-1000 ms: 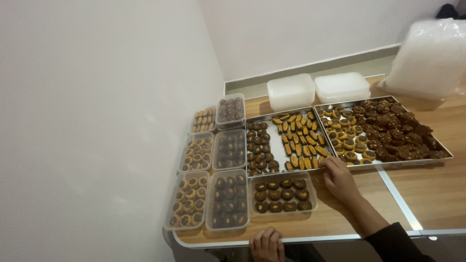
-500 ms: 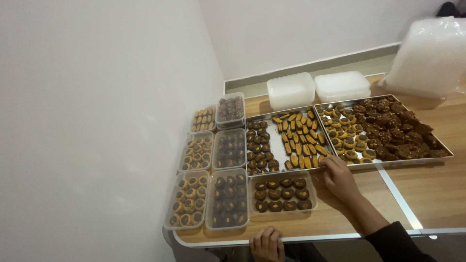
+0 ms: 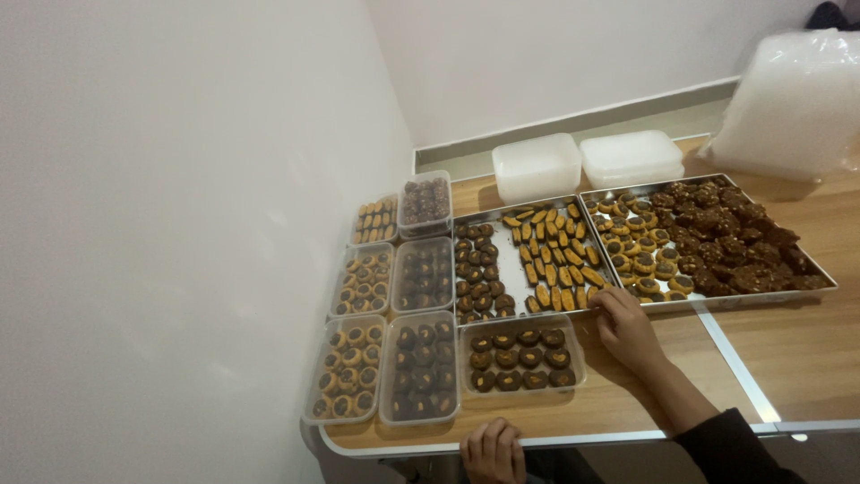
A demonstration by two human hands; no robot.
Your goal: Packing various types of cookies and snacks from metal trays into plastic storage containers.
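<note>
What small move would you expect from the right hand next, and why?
Probably lifting one cookie off the near edge of the middle tray. The right hand rests at that tray's front corner beside the orange cookies, and the open container just in front holds dark cookies. The left hand grips the table edge.

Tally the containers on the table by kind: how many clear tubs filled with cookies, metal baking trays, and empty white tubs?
Clear plastic tubs filled with cookies: 7
Metal baking trays: 2
Empty white tubs: 2 stacks; cannot tell how many tubs are in each
Total: 11
The right hand rests at the near edge of the trays; the left hand is at the table's front edge.
</note>
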